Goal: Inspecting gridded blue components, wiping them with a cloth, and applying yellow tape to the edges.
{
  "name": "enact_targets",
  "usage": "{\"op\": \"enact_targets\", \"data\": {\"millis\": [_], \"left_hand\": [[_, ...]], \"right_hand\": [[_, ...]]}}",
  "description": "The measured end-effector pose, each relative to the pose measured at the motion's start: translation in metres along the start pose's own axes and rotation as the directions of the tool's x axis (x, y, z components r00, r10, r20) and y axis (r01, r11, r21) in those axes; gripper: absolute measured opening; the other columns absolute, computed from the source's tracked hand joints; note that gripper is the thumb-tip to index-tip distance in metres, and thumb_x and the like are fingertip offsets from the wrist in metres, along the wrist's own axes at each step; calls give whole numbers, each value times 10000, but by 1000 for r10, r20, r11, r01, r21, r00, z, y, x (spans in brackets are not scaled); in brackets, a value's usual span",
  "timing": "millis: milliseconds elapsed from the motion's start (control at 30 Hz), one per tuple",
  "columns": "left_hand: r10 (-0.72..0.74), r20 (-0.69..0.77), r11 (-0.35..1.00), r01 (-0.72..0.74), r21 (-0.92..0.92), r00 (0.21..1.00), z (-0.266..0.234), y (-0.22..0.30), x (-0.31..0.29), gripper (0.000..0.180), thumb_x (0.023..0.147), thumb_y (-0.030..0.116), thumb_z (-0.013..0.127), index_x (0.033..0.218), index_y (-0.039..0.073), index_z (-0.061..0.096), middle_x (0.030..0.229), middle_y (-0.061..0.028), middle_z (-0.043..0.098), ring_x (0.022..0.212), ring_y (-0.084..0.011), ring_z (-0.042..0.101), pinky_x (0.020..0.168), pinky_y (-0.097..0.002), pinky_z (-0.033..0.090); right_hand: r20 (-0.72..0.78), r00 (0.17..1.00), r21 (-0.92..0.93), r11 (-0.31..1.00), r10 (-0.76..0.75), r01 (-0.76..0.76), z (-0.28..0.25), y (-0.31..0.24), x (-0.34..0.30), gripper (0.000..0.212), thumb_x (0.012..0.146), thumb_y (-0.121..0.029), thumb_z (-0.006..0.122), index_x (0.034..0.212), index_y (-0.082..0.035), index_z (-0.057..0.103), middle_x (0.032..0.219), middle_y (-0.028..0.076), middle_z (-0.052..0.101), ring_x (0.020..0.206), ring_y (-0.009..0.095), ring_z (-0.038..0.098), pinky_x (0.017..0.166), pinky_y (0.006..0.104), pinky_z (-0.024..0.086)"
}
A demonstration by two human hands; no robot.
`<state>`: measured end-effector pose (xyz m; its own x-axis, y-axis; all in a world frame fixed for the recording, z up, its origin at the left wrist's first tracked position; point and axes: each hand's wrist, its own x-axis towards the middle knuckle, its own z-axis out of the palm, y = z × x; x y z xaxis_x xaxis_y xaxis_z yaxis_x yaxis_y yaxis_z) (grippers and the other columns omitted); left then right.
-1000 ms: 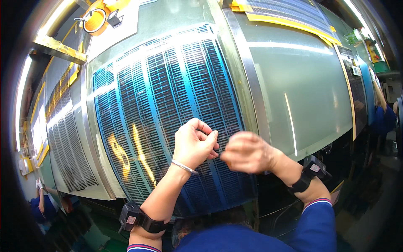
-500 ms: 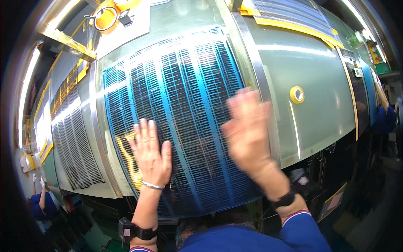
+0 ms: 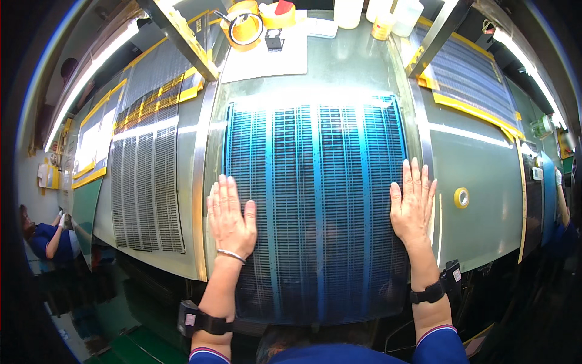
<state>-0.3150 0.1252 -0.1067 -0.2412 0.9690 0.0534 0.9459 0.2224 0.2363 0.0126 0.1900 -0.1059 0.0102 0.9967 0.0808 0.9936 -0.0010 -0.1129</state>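
A large blue and black patterned sheet, with rows of fine dark marks and brighter blue stripes, lies on the glass-topped table in front of me. My left hand rests flat on its left edge, fingers together and pointing away, thumb apart. At the right edge my right hand lies flat in the same manner, fingers slightly spread. Neither hand grasps anything. The sheet's near edge hangs toward my body, and glare from a lamp washes out its far edge.
Orange tape rolls and a small black item sit on a white board at the back. A yellow tape roll lies right. Another patterned sheet lies left. Metal posts flank the table. A co-worker is far left.
My right hand, blurred before over the sheet's right part, now lies still on its right edge. My left hand has shifted to the left edge. The view has turned and the sheet appears straighter.
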Motion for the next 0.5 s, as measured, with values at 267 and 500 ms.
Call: {"op": "enact_targets", "data": {"millis": [267,500], "left_hand": [[435,26,898,-431,-89,900,33,57,56,534,1020,317,428,1494,71,403,1592,-136,308,1483,-303,258,1206,-508,130],[302,-26,953,-301,22,953,33,47,106,567,1010,431,439,1510,166,400,1582,-125,327,1474,-294,270,1204,-497,132]], "right_hand": [[-132,859,324,798,-494,509,38,-126,3,506,964,-237,514,1426,-35,478,1522,164,415,1456,322,313,1196,553,136],[-201,892,195,876,-404,441,37,-92,109,459,991,-309,483,1414,-138,522,1490,120,464,1413,316,368,1185,512,201]]}}
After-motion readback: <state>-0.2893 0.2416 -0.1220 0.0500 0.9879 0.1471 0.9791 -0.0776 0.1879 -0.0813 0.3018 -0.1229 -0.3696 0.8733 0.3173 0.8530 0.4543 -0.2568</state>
